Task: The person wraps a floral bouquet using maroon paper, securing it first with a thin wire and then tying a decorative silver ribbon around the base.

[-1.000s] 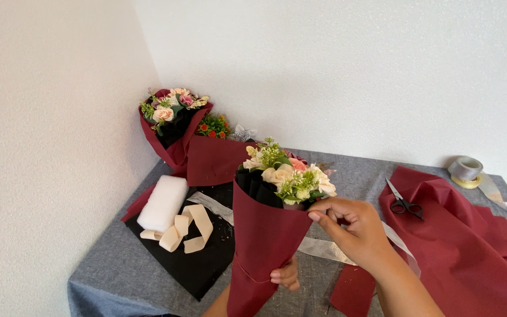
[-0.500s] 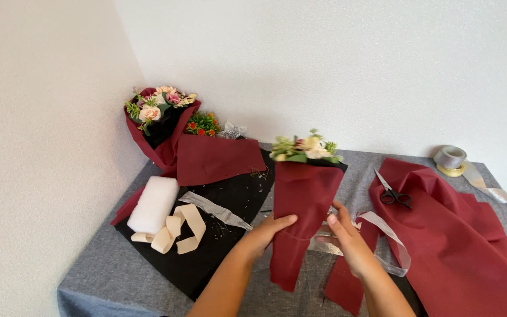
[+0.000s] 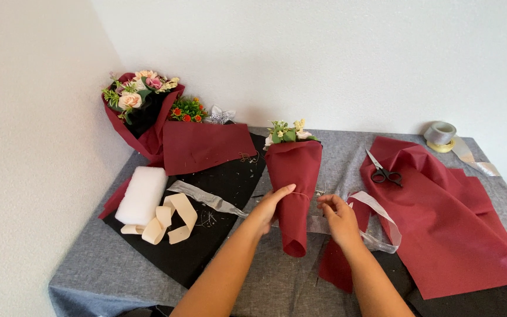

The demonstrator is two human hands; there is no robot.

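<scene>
A small bouquet [image 3: 292, 176] wrapped in dark red paper lies on the grey table [image 3: 300, 287], its flowers pointing away from me. My left hand [image 3: 272, 205] rests against the wrap's left side near its narrow waist. My right hand [image 3: 337, 216] is just right of the wrap, its fingers pinched on a thin wire or thread that runs across the wrap. A translucent silver ribbon [image 3: 377, 218] lies under and beside my right hand.
A finished red bouquet [image 3: 139, 108] leans in the back left corner. A folded red sheet [image 3: 206, 147], black paper [image 3: 206, 235], white foam [image 3: 142, 195] and cream ribbon [image 3: 168, 220] lie left. Scissors [image 3: 382, 171], red sheets [image 3: 447, 217] and a ribbon roll [image 3: 441, 135] lie right.
The bouquet went from upright in my hands to lying flat on the table. My left hand moved to its side; my right hand moved from the flowers down to the waist.
</scene>
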